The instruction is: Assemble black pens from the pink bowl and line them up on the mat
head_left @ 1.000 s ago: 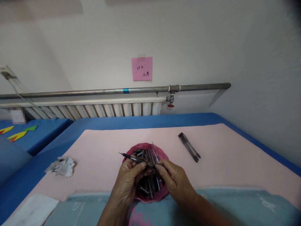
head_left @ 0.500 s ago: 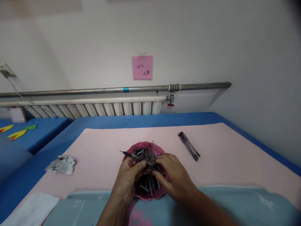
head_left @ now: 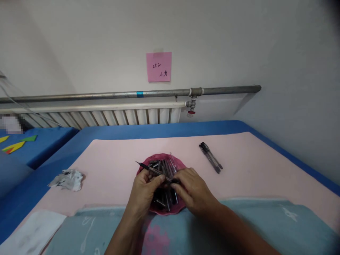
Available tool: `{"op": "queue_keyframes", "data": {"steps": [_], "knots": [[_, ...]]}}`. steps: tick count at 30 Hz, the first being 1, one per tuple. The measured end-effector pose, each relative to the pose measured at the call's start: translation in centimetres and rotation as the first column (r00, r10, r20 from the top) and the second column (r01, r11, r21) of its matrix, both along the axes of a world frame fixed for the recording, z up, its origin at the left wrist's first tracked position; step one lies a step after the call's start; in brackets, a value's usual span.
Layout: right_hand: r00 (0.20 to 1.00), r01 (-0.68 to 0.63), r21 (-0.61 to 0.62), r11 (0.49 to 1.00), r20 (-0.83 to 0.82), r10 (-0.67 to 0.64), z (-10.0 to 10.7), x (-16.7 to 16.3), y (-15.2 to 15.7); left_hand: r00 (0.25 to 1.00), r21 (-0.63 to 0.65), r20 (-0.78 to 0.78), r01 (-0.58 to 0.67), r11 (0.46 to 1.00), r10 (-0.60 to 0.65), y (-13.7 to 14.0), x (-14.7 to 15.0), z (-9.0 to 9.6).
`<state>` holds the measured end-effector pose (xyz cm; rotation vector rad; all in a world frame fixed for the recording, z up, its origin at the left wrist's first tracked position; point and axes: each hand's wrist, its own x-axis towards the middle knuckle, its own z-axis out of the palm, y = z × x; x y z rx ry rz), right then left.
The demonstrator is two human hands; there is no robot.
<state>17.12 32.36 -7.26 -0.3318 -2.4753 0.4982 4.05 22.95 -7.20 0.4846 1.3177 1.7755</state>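
My left hand (head_left: 145, 191) is closed around the barrel of a pen (head_left: 146, 166), whose uncapped tip points up and to the left. At the pen's back end, the fingers of my right hand (head_left: 195, 191) pinch a small dark piece, partly hidden by the fingertips. Both hands are above a pink scalloped basket (head_left: 165, 213). Inside it lie many dark and clear pen parts (head_left: 168, 166), mixed together and partly covered by my hands.
Several capped black pens (head_left: 211, 158) lie together on the pink sheet (head_left: 114, 159) to the right. Left are a crumpled, stained tissue (head_left: 68, 180) and a white paper (head_left: 34, 230). A teal cloth (head_left: 265, 219) covers the near edge; a radiator (head_left: 127, 117) stands behind.
The view has tilted slightly, so everything sits higher in the picture. My hands keep nearly the same hold on the pen, with the right fingertips now pinching at its back end.
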Motion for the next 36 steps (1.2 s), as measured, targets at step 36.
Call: {"op": "queue_keyframes", "data": {"steps": [36], "knots": [[0.927, 0.225, -0.567, 0.793, -0.125, -0.352, -1.8, 0.2, 3.5, 0.1, -0.307, -0.952, -0.347, 0.886, -0.291, -0.7, -2.9, -1.9]]}}
